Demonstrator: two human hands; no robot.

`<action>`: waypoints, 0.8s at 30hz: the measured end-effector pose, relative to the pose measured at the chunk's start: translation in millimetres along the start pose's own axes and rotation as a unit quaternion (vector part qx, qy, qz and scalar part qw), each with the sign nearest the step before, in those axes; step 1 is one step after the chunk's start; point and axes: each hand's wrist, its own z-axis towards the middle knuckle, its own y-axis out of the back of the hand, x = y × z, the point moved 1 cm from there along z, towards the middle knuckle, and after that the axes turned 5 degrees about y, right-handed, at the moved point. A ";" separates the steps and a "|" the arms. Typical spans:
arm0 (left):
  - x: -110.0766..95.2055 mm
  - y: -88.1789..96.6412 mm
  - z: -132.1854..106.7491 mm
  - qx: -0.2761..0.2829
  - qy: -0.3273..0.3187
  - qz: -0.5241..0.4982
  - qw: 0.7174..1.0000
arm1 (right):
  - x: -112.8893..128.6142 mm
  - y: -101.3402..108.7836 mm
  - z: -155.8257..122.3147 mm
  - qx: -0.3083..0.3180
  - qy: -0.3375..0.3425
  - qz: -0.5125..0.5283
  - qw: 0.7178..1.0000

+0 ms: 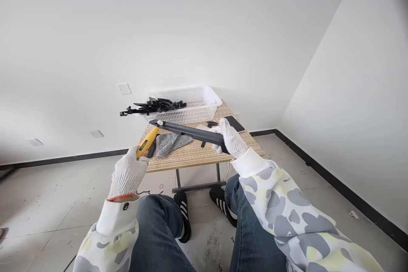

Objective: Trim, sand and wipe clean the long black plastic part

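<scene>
Head view has my left hand (pixel 127 174), gloved, closed around a yellow-handled knife (pixel 147 141) whose tip meets the far end of a long dark grey plastic bar (pixel 191 132), and my right hand (pixel 231 139), also gloved, wrapped tight around the bar's near end, holding it up just above the desk (pixel 191 159). With only one end held, I judge the bar could twist or dip under the blade, so the knife might skid off toward my right hand or my knees. Beyond lie a grey cloth (pixel 170 142), a phone (pixel 235 123) and a white basket (pixel 191 104) holding black parts (pixel 153 106).

Small wooden table (pixel 191 159): white basket (pixel 197 112) of black parts at 12 o'clock, grey cloth (pixel 170 142) at 9, phone (pixel 235 123) at 2.
</scene>
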 end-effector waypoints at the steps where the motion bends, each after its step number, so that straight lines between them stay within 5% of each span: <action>1: -3.0 2.5 -4.9 0.010 -0.003 0.004 1.000 | -0.2 -0.8 0.8 0.000 -0.001 0.001 1.000; 7: -37.2 11.4 -58.8 0.106 -0.067 0.003 0.992 | -5.3 -4.3 6.2 0.004 -0.021 0.016 1.000; 11: -50.0 6.3 -90.0 0.124 -0.101 0.023 0.987 | -4.9 -3.7 5.9 0.034 -0.025 0.048 0.998; 14: -50.5 0.4 -101.2 0.117 -0.135 0.031 0.983 | -2.1 -2.0 4.6 -0.005 -0.028 0.049 0.998; 18: -48.1 0.7 -94.6 0.104 -0.128 0.024 0.986 | 0.0 -2.3 3.9 -0.030 -0.036 0.040 0.998; 24: -39.6 4.7 -54.1 0.086 -0.061 0.033 0.994 | -1.0 -4.1 -0.9 -0.024 0.001 0.010 1.000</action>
